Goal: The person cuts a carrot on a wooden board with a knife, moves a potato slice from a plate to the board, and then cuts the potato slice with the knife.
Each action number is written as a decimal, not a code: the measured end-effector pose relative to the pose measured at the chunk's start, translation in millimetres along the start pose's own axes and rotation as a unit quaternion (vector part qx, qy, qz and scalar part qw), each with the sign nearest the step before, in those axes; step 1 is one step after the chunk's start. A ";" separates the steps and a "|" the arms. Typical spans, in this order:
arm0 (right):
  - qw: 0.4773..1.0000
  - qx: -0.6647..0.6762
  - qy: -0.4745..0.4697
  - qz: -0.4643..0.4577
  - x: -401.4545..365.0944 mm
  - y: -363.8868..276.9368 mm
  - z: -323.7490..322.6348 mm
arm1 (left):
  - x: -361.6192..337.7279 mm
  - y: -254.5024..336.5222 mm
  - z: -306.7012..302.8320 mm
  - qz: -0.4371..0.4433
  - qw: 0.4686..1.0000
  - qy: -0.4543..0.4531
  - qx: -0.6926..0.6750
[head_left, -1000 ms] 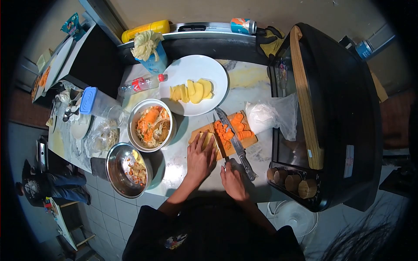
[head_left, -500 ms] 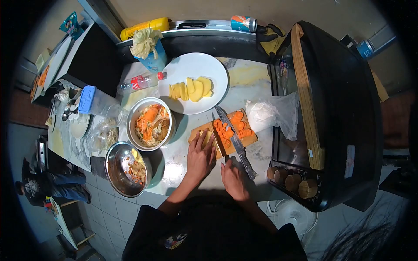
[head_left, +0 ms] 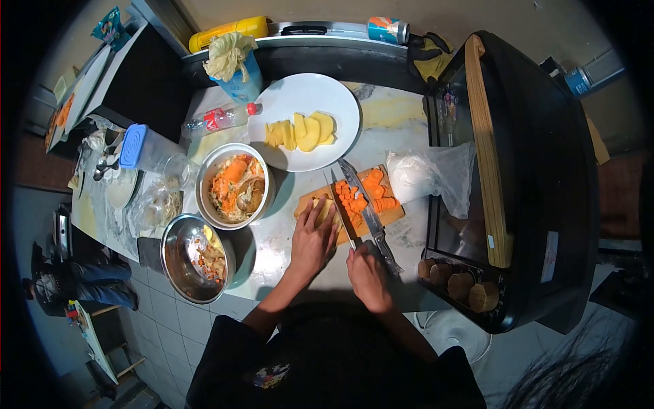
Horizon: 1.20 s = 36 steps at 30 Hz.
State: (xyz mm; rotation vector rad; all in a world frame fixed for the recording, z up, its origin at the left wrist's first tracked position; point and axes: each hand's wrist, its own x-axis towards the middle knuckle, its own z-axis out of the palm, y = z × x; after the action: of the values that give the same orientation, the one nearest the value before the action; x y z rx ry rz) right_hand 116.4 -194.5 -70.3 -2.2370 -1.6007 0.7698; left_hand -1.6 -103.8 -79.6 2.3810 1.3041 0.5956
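My left hand (head_left: 311, 238) presses down on a pale yellow potato piece (head_left: 325, 208) at the left end of a small wooden cutting board (head_left: 392, 215). In my right hand (head_left: 366, 270) I grip a knife (head_left: 343, 211) whose blade lies across the board beside the potato. A second, larger knife (head_left: 366, 208) rests on the board, touching a pile of chopped carrot (head_left: 364, 194). Behind the board a white plate (head_left: 294, 95) holds yellow potato slices (head_left: 301, 132).
A steel bowl of peels (head_left: 235, 186) and another steel bowl of scraps (head_left: 192, 258) stand at the left. A plastic bag of white powder (head_left: 417, 178) lies right of the board. A black oven (head_left: 518, 177) fills the right side. A water bottle (head_left: 218, 121) lies at the back left.
The view has shifted slightly. My right hand with the knife has edged forward along the board; my left hand stays on the potato.
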 end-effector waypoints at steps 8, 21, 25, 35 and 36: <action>1.000 -0.018 0.005 -0.011 7.4 -3.7 1.4 | 0.9 -0.2 1.3 0.002 1.000 0.009 -0.002; 1.000 -0.009 0.027 -0.004 -0.7 2.8 13.2 | -3.2 1.4 7.5 0.013 0.999 -0.003 0.039; 0.999 -0.019 0.028 0.013 -14.7 3.7 11.4 | -3.4 2.7 5.8 0.012 0.999 -0.005 0.043; 0.996 0.007 -0.048 0.069 -50.1 13.0 -4.8 | -4.0 1.2 4.2 0.003 1.000 0.007 0.024; 0.995 0.008 -0.065 0.071 -54.2 15.8 -7.2 | -3.8 0.6 3.1 0.006 1.000 0.004 0.023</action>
State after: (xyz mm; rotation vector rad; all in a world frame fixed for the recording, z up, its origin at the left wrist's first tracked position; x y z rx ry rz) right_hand 119.7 -250.2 -58.6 -2.3524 -1.4981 0.9807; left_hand -1.4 -107.7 -82.7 2.4288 1.3206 0.5842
